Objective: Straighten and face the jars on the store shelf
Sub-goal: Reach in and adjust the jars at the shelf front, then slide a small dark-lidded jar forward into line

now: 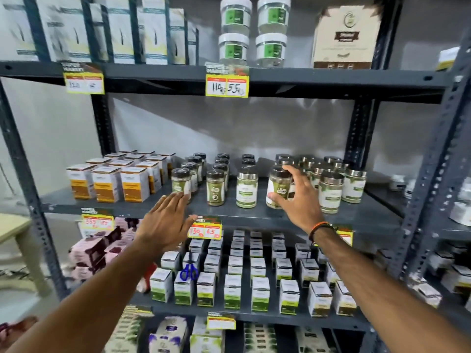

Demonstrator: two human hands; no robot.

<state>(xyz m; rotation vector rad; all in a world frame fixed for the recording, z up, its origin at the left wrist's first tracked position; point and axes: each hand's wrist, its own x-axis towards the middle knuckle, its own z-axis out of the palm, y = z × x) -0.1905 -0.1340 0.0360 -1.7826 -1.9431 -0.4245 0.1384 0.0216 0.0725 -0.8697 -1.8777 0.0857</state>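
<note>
Right hand [297, 200] is wrapped around a tilted jar [278, 188] right of frame centre on the middle shelf [122, 206], thumb on the label, fingers behind the lid. Left hand [165, 222] is flat, fingers spread, empty, hovering by the shelf lip just below the leftmost front jar [181, 183]. I read this as mid-facing: next I'd set it upright, label out, level with the front row.
</note>
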